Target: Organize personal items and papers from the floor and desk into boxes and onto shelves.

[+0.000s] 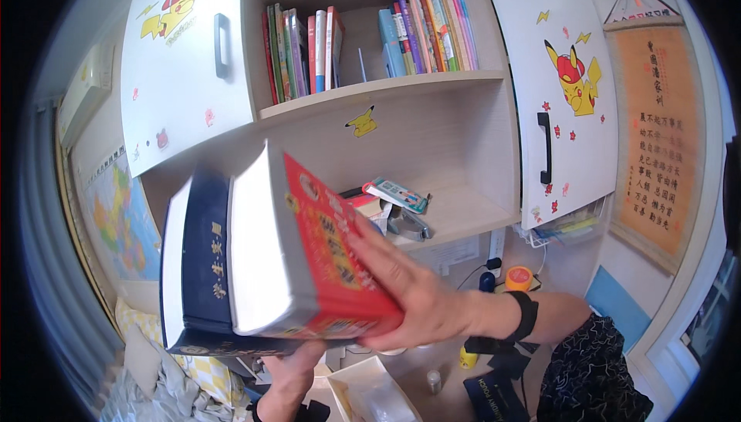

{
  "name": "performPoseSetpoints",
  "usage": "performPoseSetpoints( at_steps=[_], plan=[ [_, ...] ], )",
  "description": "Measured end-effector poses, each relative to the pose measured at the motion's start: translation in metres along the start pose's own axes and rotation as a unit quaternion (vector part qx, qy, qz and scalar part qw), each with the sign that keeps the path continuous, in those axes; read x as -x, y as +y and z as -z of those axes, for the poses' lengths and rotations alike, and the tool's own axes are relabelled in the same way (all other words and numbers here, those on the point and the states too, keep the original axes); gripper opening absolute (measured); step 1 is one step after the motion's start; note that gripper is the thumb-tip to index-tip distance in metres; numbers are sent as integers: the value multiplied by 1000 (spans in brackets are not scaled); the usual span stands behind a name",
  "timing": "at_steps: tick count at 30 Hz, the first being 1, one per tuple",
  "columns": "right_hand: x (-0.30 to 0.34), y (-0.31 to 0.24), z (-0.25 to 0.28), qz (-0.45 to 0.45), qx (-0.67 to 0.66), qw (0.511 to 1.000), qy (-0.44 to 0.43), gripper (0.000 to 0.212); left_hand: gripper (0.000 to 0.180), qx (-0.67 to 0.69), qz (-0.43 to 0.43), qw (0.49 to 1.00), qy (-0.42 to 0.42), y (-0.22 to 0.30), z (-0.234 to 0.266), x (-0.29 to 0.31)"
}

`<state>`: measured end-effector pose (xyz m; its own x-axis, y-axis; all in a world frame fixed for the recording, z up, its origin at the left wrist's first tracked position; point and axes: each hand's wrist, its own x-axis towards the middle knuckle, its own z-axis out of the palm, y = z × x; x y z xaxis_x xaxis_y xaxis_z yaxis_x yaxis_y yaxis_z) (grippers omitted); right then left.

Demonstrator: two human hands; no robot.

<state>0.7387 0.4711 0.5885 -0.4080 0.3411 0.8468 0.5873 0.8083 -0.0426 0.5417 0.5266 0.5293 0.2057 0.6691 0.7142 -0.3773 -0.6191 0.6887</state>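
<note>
Two thick hardcover books are lifted side by side before the shelf, page edges toward me. One is a dark blue book (pixel 207 256) with gold lettering on its spine; pressed against its right side is a red-covered book (pixel 332 248) with white pages. My right hand (pixel 413 287) clasps the red book from the right, fingers flat along its cover and thumb low. Under the books' bottom edges, my left hand (pixel 293 372) holds them up; its fingertips are mostly hidden.
Behind the books is a wooden shelf (pixel 478 183) holding a small pile with a boxed item (pixel 397 194). Upright books (pixel 309 52) fill parts of the shelf above. White cabinet doors (pixel 193 75) flank it. Below, an open box (pixel 374 391) and a dark pouch (pixel 494 397) lie on the desk.
</note>
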Motion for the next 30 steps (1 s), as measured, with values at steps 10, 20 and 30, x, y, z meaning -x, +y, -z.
performPoseSetpoints(
  at_steps=[10, 20, 30],
  plan=[
    [-8, 30, 68, -78, -167, 940, 287, 67, 69, 91, -179, 977, 65, 32, -43, -91],
    [-85, 80, 148, 50, -95, 897, 430, 48, 60, 157, -72, 980, 95, 7, -15, -99],
    [-224, 158, 161, 49, 148, 907, 391, 58, 69, 199, 7, 972, 124, -41, 19, -91]
  ],
)
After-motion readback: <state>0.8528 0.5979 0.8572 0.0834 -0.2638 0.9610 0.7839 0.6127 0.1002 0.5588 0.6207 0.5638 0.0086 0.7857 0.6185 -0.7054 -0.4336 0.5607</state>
